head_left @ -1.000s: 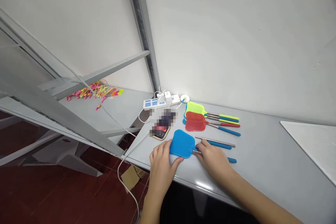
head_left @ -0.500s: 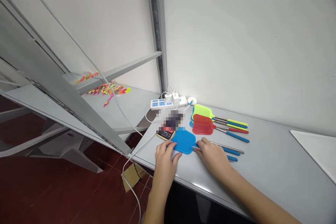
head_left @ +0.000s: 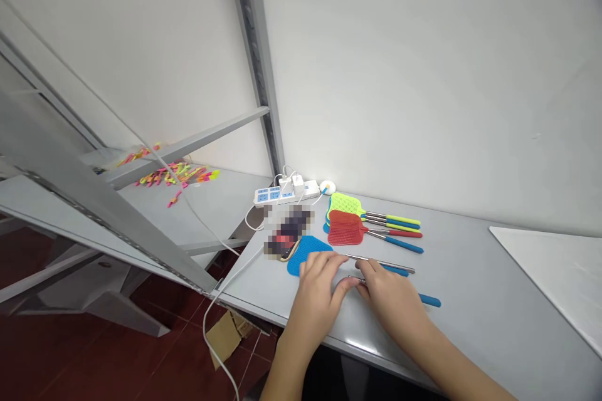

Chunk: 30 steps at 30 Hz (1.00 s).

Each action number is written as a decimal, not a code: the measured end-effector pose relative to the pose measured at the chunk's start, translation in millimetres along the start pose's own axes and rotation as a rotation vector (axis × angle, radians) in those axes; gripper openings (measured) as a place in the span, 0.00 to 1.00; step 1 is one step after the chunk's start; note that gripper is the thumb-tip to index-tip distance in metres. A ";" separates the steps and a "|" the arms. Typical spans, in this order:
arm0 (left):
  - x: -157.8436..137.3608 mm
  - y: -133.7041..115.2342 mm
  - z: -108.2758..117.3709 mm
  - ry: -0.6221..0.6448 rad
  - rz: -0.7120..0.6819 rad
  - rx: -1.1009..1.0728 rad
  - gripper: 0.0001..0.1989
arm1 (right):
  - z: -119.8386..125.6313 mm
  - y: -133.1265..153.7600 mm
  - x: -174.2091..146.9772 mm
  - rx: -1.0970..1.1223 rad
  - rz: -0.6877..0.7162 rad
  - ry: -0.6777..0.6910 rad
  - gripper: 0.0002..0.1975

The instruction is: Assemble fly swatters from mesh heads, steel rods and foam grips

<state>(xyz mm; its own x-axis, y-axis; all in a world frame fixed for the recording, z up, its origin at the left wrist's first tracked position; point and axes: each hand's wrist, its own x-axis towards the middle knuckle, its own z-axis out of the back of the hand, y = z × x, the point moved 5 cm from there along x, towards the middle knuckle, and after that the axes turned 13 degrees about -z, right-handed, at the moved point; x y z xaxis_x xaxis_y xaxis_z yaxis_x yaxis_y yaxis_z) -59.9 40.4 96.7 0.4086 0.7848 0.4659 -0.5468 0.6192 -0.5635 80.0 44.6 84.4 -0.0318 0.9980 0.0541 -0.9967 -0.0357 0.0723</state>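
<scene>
Grey tabletop [head_left: 470,301] runs beneath both hands, before a white wall [head_left: 423,75]. The person's right hand [head_left: 388,291] pinches a thin metal rod [head_left: 360,280], with a blue handle [head_left: 430,301] just right of that grip. To its left, the left hand [head_left: 317,294] partly covers a blue swatter head [head_left: 303,255]; whether those fingers grip it cannot be told. Beyond the grip lies a red swatter [head_left: 345,229].
</scene>
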 end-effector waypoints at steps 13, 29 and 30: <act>19.4 -32.2 2.8 0.088 -0.166 -0.227 0.14 | 55.7 -82.2 -64.6 0.402 0.060 0.063 0.13; 9.0 -139.8 -57.3 0.493 -0.633 0.558 0.13 | 12.3 -104.0 -103.8 1.175 -0.177 0.761 0.21; 14.0 -147.2 -62.8 0.525 -0.661 0.559 0.11 | 13.4 -110.3 -104.9 1.191 -0.185 0.783 0.20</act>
<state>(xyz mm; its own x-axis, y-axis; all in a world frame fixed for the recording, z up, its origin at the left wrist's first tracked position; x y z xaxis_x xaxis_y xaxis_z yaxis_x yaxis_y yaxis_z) 72.2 -38.2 143.2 0.9496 0.2833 0.1340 -0.3030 0.9392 0.1616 194.2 -56.9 84.1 -0.3332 0.7502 -0.5712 -0.3494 0.4644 0.8138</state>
